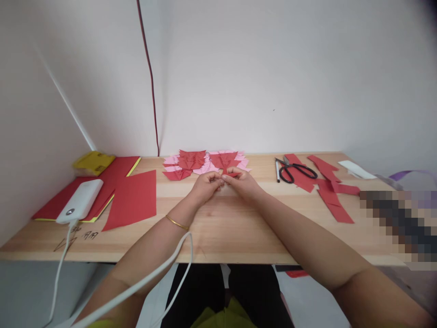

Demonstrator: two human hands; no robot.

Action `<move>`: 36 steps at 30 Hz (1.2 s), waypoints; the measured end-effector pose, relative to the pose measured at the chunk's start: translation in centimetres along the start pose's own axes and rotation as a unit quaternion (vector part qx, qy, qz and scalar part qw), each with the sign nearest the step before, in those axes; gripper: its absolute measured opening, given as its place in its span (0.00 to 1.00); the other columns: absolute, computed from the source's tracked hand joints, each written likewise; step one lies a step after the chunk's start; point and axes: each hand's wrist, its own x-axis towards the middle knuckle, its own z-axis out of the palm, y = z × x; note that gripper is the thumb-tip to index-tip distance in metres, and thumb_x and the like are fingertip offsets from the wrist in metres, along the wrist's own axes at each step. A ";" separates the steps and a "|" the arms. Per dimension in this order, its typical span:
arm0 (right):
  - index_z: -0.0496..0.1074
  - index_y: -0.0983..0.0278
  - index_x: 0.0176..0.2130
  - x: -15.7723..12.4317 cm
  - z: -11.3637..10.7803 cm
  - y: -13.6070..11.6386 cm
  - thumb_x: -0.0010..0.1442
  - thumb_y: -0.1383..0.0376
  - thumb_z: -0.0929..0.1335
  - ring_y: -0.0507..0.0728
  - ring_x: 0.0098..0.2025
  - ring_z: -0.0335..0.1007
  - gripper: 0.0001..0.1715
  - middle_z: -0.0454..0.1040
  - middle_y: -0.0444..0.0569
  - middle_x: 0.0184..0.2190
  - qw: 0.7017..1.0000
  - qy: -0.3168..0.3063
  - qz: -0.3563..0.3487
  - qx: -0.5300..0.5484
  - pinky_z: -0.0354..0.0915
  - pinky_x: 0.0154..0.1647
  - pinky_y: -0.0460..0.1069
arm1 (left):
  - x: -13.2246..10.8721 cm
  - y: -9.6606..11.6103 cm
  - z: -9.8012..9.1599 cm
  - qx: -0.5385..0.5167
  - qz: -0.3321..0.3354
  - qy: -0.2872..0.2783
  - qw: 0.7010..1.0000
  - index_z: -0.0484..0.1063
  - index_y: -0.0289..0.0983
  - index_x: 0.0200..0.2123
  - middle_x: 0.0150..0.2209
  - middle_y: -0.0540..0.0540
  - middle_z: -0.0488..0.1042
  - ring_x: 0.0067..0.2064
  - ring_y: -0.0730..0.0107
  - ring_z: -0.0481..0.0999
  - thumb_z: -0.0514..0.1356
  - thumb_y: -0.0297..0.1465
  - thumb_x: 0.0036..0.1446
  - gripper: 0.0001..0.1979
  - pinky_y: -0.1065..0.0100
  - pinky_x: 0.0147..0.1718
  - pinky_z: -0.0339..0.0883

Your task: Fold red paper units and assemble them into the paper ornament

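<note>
Both of my hands meet over the middle of the wooden table. Between their fingertips is a small piece of folded red paper (232, 174), mostly covered by the fingers. My left hand (206, 187) pinches its near left part, and a gold bangle circles that wrist. My right hand (241, 183) is closed on its right side, thumb tip against the left thumb. Just beyond the hands lie several folded red paper pieces (191, 160) and pink paper pieces (204, 167), grouped in overlapping rows.
Black-handled scissors (292, 172), a pen (277, 171) and red paper strips (336, 200) lie right. At left are a red sheet (134, 200), a white power bank (80, 200) and a yellow packet (97, 163). A white cable (146, 284) crosses my left forearm.
</note>
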 end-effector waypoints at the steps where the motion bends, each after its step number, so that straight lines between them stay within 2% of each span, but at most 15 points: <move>1: 0.66 0.62 0.29 0.0 0.0 0.0 0.50 0.53 0.71 0.51 0.29 0.65 0.16 0.68 0.41 0.24 1.000 0.000 0.005 0.009 0.60 0.33 0.47 | 0.0 0.0 0.0 -0.004 -0.001 -0.003 1.000 0.70 0.34 0.27 0.24 0.51 0.70 0.24 0.78 0.66 0.63 0.32 0.46 0.08 0.73 0.27 0.60; 6: 0.65 0.62 0.28 0.0 0.1 0.0 0.48 0.53 0.71 0.50 0.28 0.63 0.17 0.68 0.40 0.24 1.000 0.005 0.009 0.014 0.59 0.31 0.46 | -0.1 0.3 -0.1 0.007 0.009 -0.019 1.000 0.69 0.34 0.29 0.24 0.51 0.69 0.24 0.78 0.66 0.62 0.33 0.47 0.09 0.72 0.27 0.59; 14: 0.69 0.63 0.28 0.1 -0.4 -0.7 0.49 0.55 0.71 0.51 0.31 0.64 0.15 0.69 0.42 0.27 0.998 0.032 -0.025 -0.045 0.61 0.36 0.48 | -0.3 1.3 -0.5 0.191 0.083 -0.010 0.978 0.67 0.35 0.24 0.20 0.54 0.63 0.24 0.77 0.59 0.59 0.33 0.49 0.08 0.72 0.26 0.52; 24: 0.66 0.63 0.25 0.1 -0.6 -0.6 0.56 0.49 0.65 0.52 0.30 0.62 0.21 0.67 0.44 0.24 0.990 0.061 -0.064 -0.114 0.60 0.35 0.48 | -0.4 1.7 -0.6 0.238 0.090 -0.042 0.966 0.68 0.35 0.24 0.20 0.54 0.62 0.24 0.76 0.58 0.58 0.31 0.49 0.06 0.72 0.25 0.51; 26: 0.67 0.63 0.25 0.3 -0.7 -0.2 0.58 0.48 0.62 0.52 0.30 0.62 0.23 0.67 0.44 0.24 0.989 0.077 -0.067 -0.103 0.60 0.36 0.48 | -0.4 1.7 -0.6 0.231 0.084 -0.037 0.969 0.68 0.35 0.24 0.20 0.54 0.63 0.24 0.77 0.58 0.59 0.31 0.49 0.06 0.72 0.25 0.51; 28: 0.69 0.63 0.30 0.5 -0.9 0.2 0.59 0.46 0.60 0.52 0.32 0.64 0.24 0.68 0.45 0.27 0.991 0.102 -0.060 -0.066 0.61 0.36 0.48 | -0.3 1.6 -0.6 0.204 0.069 -0.025 0.976 0.68 0.35 0.24 0.20 0.54 0.63 0.24 0.77 0.59 0.59 0.32 0.49 0.07 0.72 0.25 0.52; 31: 0.70 0.61 0.37 0.8 -1.0 0.6 0.56 0.46 0.63 0.51 0.32 0.66 0.23 0.69 0.45 0.31 0.992 0.117 -0.030 -0.021 0.62 0.35 0.48 | -0.1 1.2 -0.6 0.109 0.038 0.001 0.993 0.68 0.35 0.24 0.20 0.54 0.65 0.23 0.77 0.61 0.61 0.34 0.48 0.09 0.72 0.25 0.54; 34: 0.69 0.61 0.39 0.7 -0.7 0.7 0.51 0.50 0.69 0.51 0.29 0.65 0.22 0.69 0.42 0.28 0.997 0.075 -0.003 -0.027 0.62 0.33 0.47 | 0.1 0.7 -0.6 0.001 0.019 0.013 1.000 0.67 0.34 0.25 0.21 0.53 0.66 0.23 0.78 0.64 0.63 0.35 0.47 0.10 0.73 0.26 0.58; 36: 0.68 0.61 0.39 0.5 -0.4 0.9 0.48 0.53 0.71 0.51 0.29 0.66 0.21 0.70 0.41 0.26 0.999 0.050 0.000 -0.019 0.63 0.33 0.48 | 0.2 0.5 -0.6 -0.022 0.019 0.008 1.000 0.68 0.34 0.26 0.22 0.53 0.68 0.23 0.79 0.65 0.64 0.34 0.46 0.10 0.73 0.27 0.59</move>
